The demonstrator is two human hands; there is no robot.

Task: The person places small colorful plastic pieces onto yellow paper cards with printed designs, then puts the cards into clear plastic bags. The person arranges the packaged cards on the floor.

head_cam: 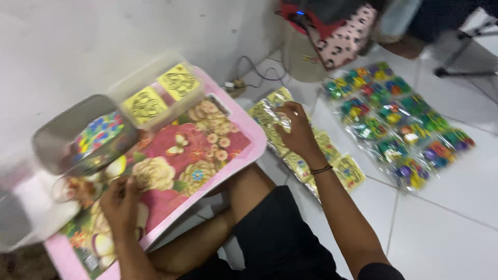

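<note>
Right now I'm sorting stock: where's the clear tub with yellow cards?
In the head view, the clear tub sits upper left on the pink floral table, by the wall, right of the metal tin.

We record a plain white wall (pixel 129 31); a white tiled floor (pixel 446 207) with grey joints; a cable and plug (pixel 236 83) at the wall's foot; a black stand leg (pixel 461 65) at upper right; even, soft light.

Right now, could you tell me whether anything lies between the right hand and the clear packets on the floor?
Nothing visible does: the right hand already rests on the clear packets beside the pink tray.
</note>
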